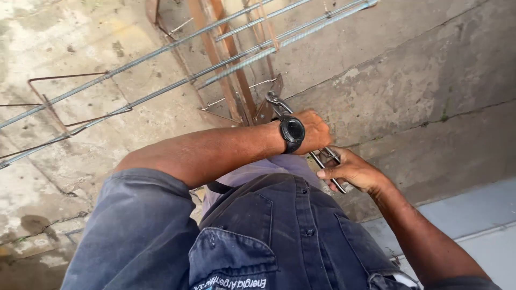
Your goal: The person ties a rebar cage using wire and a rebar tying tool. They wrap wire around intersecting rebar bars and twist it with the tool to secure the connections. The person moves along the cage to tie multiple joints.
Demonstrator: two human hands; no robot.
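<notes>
My left hand, with a black watch on its wrist, is closed over the upper part of a pair of metal pincers. My right hand grips the ends of the pincer handles just below it. The pincer jaws sit against a rusty stirrup of a rebar cage. Long ribbed steel bars run from the left edge up to the top right. What the jaws hold is too small to tell.
The cage rests on a stained concrete floor. More rusty stirrups hang on the bars at the left. My dark blue shirt fills the bottom middle. A pale grey slab lies at the lower right.
</notes>
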